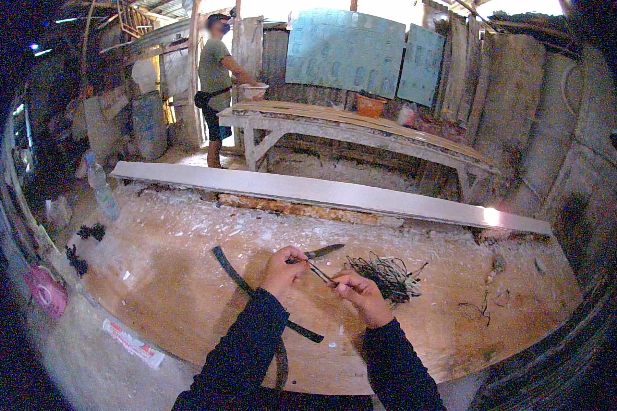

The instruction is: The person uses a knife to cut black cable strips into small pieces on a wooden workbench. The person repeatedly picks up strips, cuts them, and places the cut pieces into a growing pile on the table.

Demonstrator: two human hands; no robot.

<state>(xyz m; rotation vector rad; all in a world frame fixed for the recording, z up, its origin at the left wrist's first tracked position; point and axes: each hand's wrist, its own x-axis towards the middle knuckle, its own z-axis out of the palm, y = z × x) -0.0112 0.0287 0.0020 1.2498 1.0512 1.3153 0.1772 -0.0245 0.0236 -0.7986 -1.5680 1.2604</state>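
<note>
Strand (321,273), thin and dark, possibly doubled, sits near the centre of the frame, stretched between my two hands. Grip: my left hand (281,272) and right hand (365,296) each pinch it between thumb and fingers, probably to keep it straight and steady. Dark pointed blade (330,250) projects beyond my left fingers; cannot tell whether I grip it too. Heap of black strands (389,277) lies just right of my right hand, presumably for easy reach. Flat dark strip (232,269) passes under my left forearm, which lies across it. Along the far side of the wooden board (178,301), a long white beam (322,194) makes a barrier. Left of frame: plastic bottle (101,186). Upper left: a standing person (216,72) beside a long table (308,116) bearing an orange tub (371,105).
</note>
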